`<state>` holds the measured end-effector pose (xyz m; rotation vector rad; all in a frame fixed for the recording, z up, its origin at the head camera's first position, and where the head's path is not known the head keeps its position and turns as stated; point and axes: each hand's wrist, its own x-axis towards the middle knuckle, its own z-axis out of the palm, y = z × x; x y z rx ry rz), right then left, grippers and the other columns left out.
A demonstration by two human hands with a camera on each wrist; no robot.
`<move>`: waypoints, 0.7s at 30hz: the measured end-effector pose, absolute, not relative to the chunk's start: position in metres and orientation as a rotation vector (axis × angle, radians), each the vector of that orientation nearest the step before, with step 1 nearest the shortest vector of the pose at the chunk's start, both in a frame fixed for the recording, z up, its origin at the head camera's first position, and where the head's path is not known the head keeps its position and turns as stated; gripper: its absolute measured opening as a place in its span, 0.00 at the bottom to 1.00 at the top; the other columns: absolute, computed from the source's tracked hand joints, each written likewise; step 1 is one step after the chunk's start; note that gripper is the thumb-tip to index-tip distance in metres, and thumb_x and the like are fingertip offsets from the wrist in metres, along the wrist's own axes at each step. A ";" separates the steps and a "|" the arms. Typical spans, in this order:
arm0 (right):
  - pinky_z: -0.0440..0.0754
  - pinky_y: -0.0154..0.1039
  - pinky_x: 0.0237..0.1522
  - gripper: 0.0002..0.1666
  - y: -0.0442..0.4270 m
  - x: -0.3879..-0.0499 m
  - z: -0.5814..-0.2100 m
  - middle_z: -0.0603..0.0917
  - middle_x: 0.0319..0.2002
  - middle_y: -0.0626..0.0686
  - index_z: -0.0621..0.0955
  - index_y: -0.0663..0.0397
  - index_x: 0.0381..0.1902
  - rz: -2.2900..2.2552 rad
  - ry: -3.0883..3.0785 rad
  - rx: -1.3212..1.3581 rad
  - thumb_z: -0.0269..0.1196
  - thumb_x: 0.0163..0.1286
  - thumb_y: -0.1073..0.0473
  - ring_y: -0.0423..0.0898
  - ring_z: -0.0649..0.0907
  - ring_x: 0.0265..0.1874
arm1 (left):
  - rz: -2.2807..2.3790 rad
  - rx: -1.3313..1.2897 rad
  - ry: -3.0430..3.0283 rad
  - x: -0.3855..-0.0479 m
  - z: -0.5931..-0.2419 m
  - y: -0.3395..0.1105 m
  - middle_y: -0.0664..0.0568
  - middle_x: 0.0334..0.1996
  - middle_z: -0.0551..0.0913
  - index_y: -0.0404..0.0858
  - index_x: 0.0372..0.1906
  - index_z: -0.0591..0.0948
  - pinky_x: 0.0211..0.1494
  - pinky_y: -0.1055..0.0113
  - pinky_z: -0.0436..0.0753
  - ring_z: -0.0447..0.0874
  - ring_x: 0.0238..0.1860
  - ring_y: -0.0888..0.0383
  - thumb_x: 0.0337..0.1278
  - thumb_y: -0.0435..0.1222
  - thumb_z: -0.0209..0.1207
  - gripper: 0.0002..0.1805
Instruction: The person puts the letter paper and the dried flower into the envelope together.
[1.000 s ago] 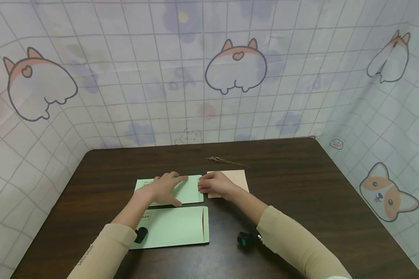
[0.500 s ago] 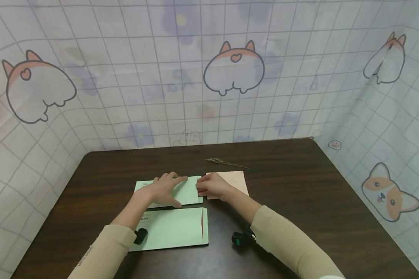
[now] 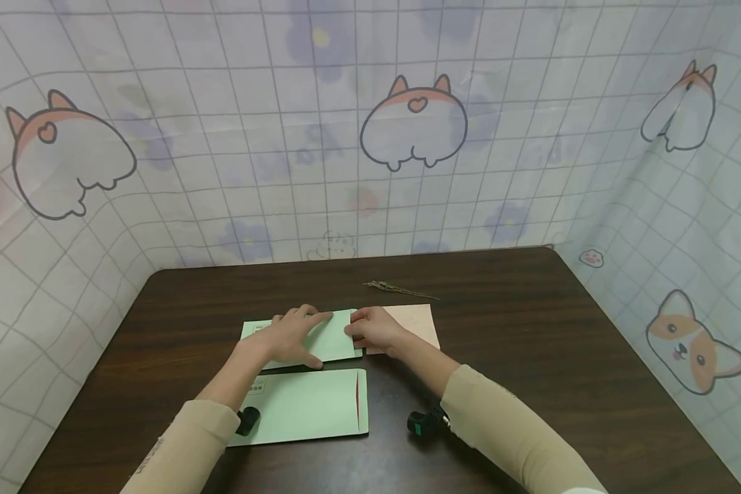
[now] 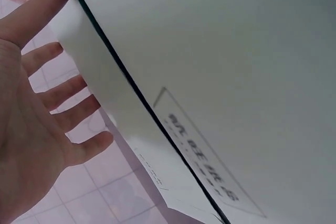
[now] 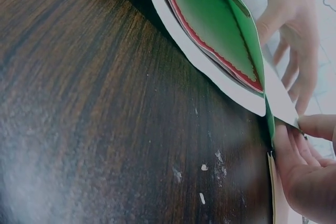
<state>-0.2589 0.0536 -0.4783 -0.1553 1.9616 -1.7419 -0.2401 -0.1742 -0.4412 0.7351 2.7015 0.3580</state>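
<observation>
Two pale green envelopes lie one behind the other on the dark wooden table. My left hand (image 3: 291,337) rests with spread fingers on the far envelope (image 3: 333,336). At that envelope's right end, my right hand (image 3: 377,328) pinches the flap edge between thumb and fingers, as the right wrist view shows. The near envelope (image 3: 309,405) lies in front, untouched by the hands; its mouth (image 5: 220,24) gapes in the right wrist view, showing a red-edged piece inside. A beige paper card (image 3: 416,322) lies partly hidden under my right hand.
A thin dried sprig (image 3: 401,289) lies behind the card. The brown tabletop (image 3: 500,329) extends to the right, and a patterned cloth wall (image 3: 272,171) stands behind the table's back edge. Black wrist cameras hang under both forearms.
My right hand has shifted slightly left and the far envelope's right end slightly right, so they now overlap more. My left hand stays in place.
</observation>
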 end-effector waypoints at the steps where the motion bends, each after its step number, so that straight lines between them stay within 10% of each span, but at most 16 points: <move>1: 0.86 0.45 0.48 0.28 0.054 -0.259 -0.479 0.81 0.55 0.64 0.70 0.76 0.67 -1.747 1.960 -0.156 0.61 0.75 0.66 0.51 0.86 0.47 | 0.352 0.733 2.703 -0.240 -0.442 -0.175 0.37 0.73 0.61 0.45 0.81 0.61 0.65 0.32 0.63 0.62 0.72 0.37 0.52 0.53 0.76 0.55; 21: 0.86 0.45 0.48 0.26 0.056 -0.264 -0.485 0.77 0.60 0.68 0.68 0.78 0.69 -1.725 1.897 -0.185 0.54 0.79 0.68 0.56 0.86 0.51 | 0.384 0.711 2.696 -0.238 -0.445 -0.183 0.40 0.71 0.64 0.47 0.82 0.59 0.66 0.30 0.62 0.63 0.71 0.38 0.53 0.52 0.76 0.55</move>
